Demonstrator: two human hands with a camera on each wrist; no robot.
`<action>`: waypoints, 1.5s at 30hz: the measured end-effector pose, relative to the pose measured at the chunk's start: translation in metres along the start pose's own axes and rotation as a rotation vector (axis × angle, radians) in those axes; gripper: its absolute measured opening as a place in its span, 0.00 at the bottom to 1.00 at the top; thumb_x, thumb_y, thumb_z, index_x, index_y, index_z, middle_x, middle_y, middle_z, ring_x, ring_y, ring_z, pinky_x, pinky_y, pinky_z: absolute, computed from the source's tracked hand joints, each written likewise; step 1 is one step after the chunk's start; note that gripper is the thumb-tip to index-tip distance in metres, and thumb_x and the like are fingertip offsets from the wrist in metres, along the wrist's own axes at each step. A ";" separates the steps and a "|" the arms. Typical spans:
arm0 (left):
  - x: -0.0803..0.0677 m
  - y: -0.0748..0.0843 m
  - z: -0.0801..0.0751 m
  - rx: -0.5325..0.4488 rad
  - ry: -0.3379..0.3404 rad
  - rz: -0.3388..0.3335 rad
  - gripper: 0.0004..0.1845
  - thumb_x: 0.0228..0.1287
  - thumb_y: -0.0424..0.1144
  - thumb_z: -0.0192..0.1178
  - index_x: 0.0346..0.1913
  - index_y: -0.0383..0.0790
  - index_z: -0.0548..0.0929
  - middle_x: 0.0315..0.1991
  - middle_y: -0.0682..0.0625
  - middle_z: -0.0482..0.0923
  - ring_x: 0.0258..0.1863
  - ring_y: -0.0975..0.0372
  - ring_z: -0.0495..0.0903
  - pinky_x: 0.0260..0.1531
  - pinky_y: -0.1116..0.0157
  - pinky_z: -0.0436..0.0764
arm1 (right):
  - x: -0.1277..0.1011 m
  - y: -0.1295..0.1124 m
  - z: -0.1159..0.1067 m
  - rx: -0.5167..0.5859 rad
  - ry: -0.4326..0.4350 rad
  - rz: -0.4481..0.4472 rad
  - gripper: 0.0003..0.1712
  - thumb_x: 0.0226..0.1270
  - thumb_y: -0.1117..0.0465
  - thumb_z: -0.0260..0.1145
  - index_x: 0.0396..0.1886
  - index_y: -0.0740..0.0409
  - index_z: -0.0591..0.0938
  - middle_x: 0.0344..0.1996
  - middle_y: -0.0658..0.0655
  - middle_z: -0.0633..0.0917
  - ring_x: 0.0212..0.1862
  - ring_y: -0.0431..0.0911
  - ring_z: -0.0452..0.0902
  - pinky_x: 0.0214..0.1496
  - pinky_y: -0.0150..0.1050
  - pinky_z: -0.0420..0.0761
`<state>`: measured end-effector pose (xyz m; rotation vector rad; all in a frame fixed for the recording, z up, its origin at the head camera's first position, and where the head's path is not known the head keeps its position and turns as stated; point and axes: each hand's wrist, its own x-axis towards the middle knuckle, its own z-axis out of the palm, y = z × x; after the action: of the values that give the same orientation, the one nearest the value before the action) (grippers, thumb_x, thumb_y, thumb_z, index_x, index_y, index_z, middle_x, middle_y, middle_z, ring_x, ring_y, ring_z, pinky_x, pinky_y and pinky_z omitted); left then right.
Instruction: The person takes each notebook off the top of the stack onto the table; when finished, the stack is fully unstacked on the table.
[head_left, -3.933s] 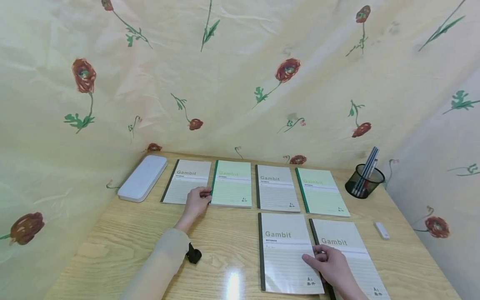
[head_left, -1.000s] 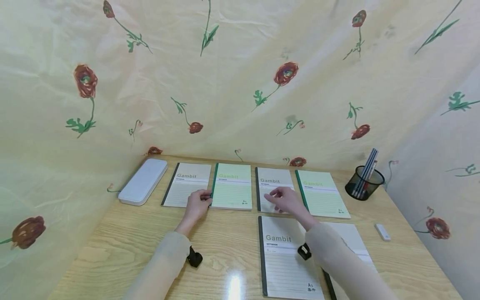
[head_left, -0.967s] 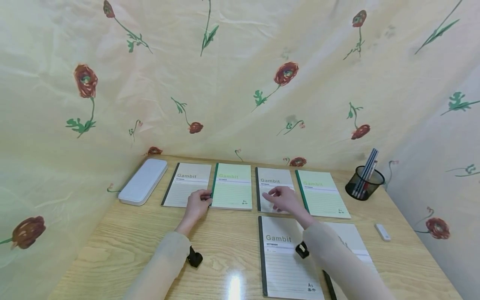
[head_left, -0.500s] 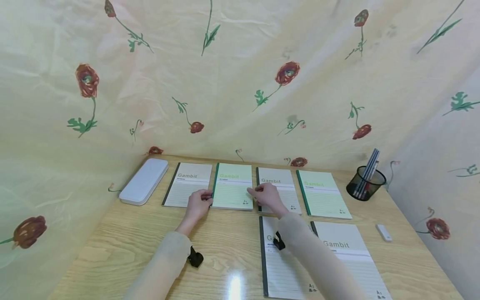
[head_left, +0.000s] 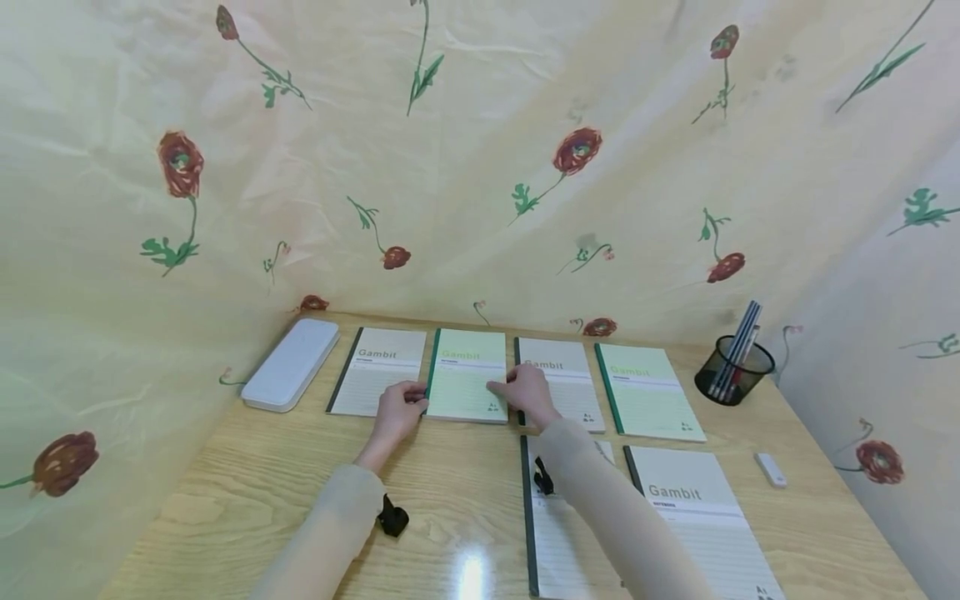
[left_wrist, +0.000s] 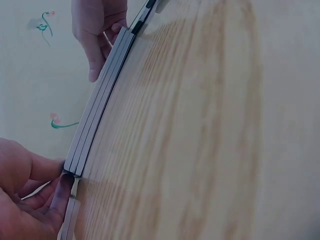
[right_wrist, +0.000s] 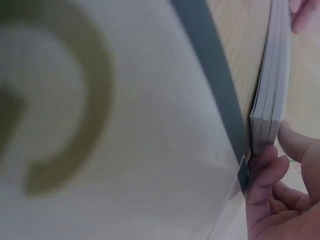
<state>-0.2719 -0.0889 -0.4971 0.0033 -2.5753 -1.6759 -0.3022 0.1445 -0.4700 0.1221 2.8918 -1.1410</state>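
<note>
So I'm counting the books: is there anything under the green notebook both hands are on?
The wrist views show the green notebook as the top of a stack of about three books. Their covers are hidden. Left hand and right hand grip its sides.

The right hand [head_left: 525,392] has crossed from the near notebooks to the green notebook's [head_left: 465,375] right edge.

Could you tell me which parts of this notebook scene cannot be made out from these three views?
- Head view: the sleeve hides much of the near grey notebook; its bottom is cut by the edge.
- Head view: small print on the green notebook is too small to read.
- Right wrist view: a blurred cover fills the frame; the right hand is cut off.
- Left wrist view: the left hand is cut off at the corner.
</note>
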 end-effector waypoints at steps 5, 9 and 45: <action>0.000 0.000 0.000 0.001 -0.003 -0.002 0.14 0.65 0.25 0.62 0.53 0.30 0.83 0.45 0.41 0.84 0.47 0.52 0.81 0.49 0.56 0.81 | 0.000 -0.001 0.000 -0.010 0.004 0.035 0.16 0.61 0.51 0.75 0.28 0.59 0.82 0.23 0.55 0.81 0.23 0.45 0.75 0.24 0.34 0.73; -0.001 0.001 0.000 -0.002 -0.002 0.007 0.14 0.65 0.25 0.62 0.52 0.29 0.83 0.45 0.40 0.84 0.46 0.51 0.81 0.48 0.55 0.81 | -0.002 -0.001 -0.001 -0.013 0.017 0.030 0.16 0.62 0.53 0.74 0.30 0.61 0.82 0.26 0.55 0.80 0.25 0.45 0.74 0.24 0.35 0.73; 0.000 0.002 -0.001 0.013 -0.012 0.002 0.15 0.64 0.22 0.59 0.53 0.28 0.82 0.45 0.40 0.83 0.48 0.51 0.81 0.52 0.55 0.79 | -0.109 0.018 -0.035 0.441 0.003 0.149 0.17 0.67 0.61 0.69 0.50 0.66 0.79 0.30 0.56 0.83 0.28 0.44 0.78 0.27 0.34 0.77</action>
<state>-0.2714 -0.0889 -0.4953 -0.0093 -2.5936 -1.6638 -0.1922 0.1745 -0.4507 0.3398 2.5288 -1.7207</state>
